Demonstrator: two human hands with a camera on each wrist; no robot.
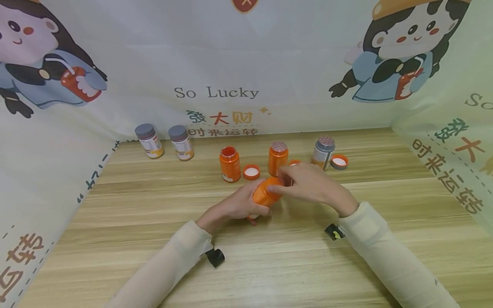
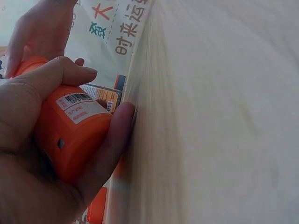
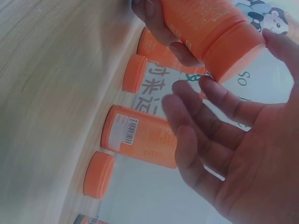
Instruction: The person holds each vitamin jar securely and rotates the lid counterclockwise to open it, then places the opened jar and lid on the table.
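Observation:
Tilted above the table, an orange bottle [image 1: 263, 196] is gripped by my left hand [image 1: 242, 202], whose fingers and thumb wrap its lower body. A white barcode label [image 2: 79, 106] shows on it in the left wrist view. My right hand [image 1: 308, 184] is at the bottle's upper end, thumb and index fingertip on opposite sides of the orange cap [image 3: 237, 50], pinching it; the other fingers are bent away from it. Just beyond stand an orange bottle with a silvery seal [image 1: 278, 159] and an uncapped orange bottle [image 1: 230, 166].
An upturned orange cap [image 1: 251, 172] lies between those bottles; another cap [image 1: 295, 162] is partly hidden by my right hand. At right stand a grey bottle with a sealed mouth [image 1: 322, 155] and its upturned cap [image 1: 340, 162]. Two grey-capped bottles [image 1: 149, 141] stand back left, before a printed cloth [image 1: 308, 115].

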